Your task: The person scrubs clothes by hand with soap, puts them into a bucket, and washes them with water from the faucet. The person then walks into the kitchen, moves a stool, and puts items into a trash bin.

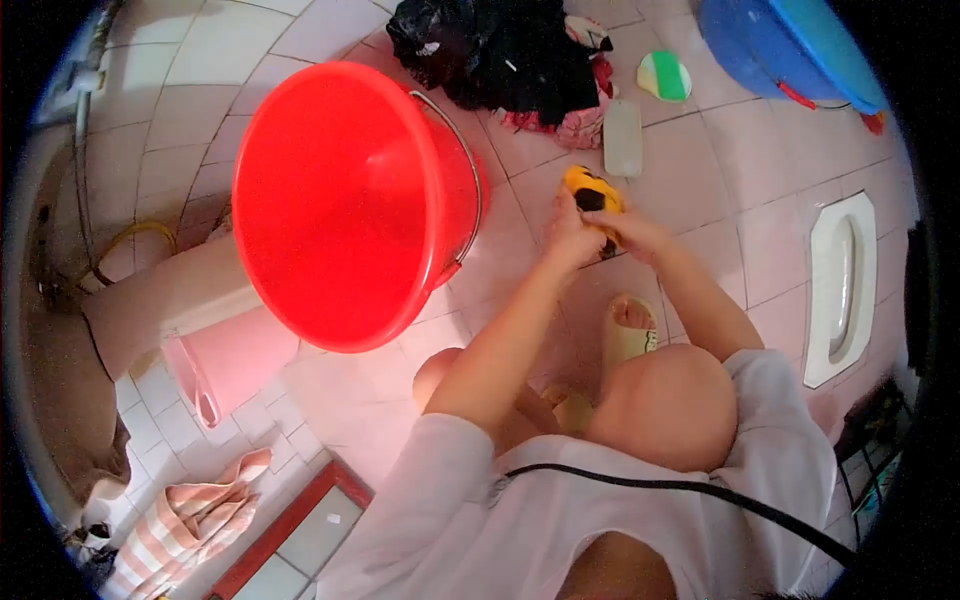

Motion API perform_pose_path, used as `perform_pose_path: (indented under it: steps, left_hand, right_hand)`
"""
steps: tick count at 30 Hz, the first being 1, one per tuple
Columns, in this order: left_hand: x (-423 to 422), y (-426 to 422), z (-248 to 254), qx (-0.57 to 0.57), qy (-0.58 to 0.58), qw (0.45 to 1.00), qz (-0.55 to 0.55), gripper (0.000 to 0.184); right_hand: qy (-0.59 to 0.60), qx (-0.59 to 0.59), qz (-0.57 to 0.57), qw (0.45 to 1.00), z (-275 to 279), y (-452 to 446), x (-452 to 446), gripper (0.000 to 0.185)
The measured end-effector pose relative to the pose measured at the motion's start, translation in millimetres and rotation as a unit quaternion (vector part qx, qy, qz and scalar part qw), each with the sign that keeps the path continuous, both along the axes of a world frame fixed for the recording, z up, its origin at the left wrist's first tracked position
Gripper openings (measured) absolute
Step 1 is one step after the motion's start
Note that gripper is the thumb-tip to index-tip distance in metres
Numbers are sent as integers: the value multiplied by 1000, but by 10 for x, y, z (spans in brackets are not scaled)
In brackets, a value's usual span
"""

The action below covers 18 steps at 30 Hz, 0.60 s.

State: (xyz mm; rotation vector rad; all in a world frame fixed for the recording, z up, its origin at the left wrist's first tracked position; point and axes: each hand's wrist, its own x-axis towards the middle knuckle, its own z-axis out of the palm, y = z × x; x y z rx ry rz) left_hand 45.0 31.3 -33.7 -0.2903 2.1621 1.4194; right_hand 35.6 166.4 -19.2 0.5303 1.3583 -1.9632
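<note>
In front of my knees, both hands grip a small yellow piece of cloth [597, 187] with black patches. My left hand [574, 232] closes around its left side. On the right, my right hand [637, 234] reaches across it with the fingers bent over the fabric. Parts of the cloth are hidden by the hands. Just beyond them, a pale rectangular block or case [622, 138] lies on the tiles. A round green and white item [664, 76] is a little farther off, beside a heap of black cloth [520, 60] with pink and red fabric under it.
A large red bucket [340, 210] with a wire handle stands left of my arms. At the upper right is a blue tub [790, 50], and a squat toilet [842, 290] is set in the floor at right. A pink bin [235, 365] and striped towel [190, 525] are at lower left.
</note>
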Motion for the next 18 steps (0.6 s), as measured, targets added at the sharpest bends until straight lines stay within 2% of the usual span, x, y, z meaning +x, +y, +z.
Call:
perform_pose_path:
  steps: [1,3,5,7,9,11,13,15,17,18]
  left_hand:
    - [-31,17,103,7,12,1000,0,95]
    - [-8,23,286,-4,230,969,-92,90]
    - [9,-34,860,5,246,966,-78,88]
    - [29,-176,1575,-63,182,979,-63,71]
    - [45,-421,1784,76,248,965,28,44]
    - [96,-692,2229,12,273,958,86,25]
    - [183,-1017,2396,-44,397,904,151,19]
    - [307,-1356,2610,-220,452,845,183,22]
    - [354,-1691,2609,-377,475,766,214,39]
    - [378,-1925,2518,-472,451,723,225,50]
  right_hand:
    - [-12,16,-37,999,4,38,-33,52]
    - [12,-17,-47,999,110,155,-135,53]
    - [27,-8,-85,996,341,189,-245,48]
    - [54,-95,-108,988,565,216,-464,48]
    - [143,-50,-138,979,895,166,-799,45]
    - [183,7,-153,971,1204,122,-1147,40]
    - [238,-14,-196,951,1484,-6,-1397,34]
    - [298,-72,-175,936,1811,-183,-1565,33]
    - [357,-84,-114,923,2206,-507,-1618,32]
    - [396,-49,-94,912,2319,-743,-1639,32]
